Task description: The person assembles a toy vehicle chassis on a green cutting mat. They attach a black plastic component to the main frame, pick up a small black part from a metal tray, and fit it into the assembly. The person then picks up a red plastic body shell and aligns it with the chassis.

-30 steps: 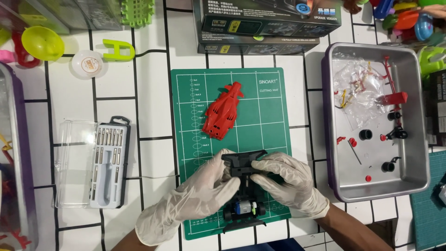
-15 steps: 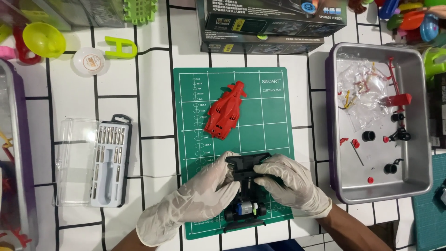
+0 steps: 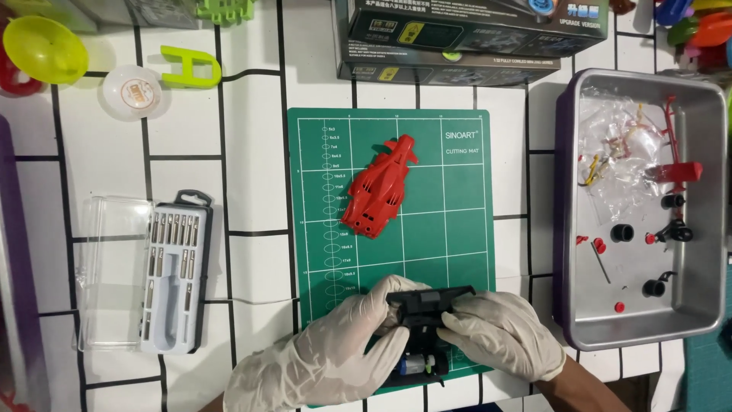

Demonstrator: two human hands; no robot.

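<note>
Black toy car chassis (image 3: pixel 427 320) pinched between closed fingers of left hand (image 3: pixel 335 358) and right hand (image 3: pixel 499 336).

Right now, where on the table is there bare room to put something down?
Bare mat lies right of the red car shell, up to the metal tray. Bare tiles lie between the screwdriver case and the mat. It is crowded at the mat's near edge, where the left hand and right hand hold the black chassis.

Black toy-car chassis (image 3: pixel 427 324) on green mat's near edge (motor exposed); upright
</note>
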